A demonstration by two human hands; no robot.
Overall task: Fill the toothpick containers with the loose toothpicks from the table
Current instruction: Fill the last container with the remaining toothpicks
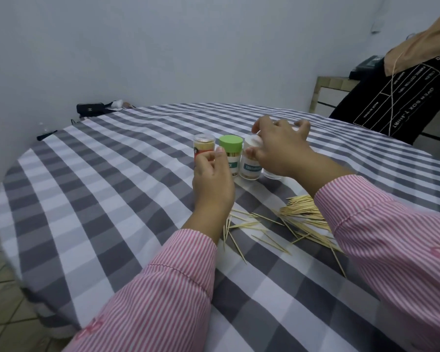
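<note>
Toothpick containers (230, 154), left hand (212, 184) raised empty, right hand (280, 151) spread above, gripping nothing

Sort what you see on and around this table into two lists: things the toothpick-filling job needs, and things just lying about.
Needed for the job:
loose toothpicks
red-labelled container
green-lidded container
white-lidded container
left hand
right hand

Just lying about:
black bag beyond the table's far edge
black T-shirt hanging at right
</note>
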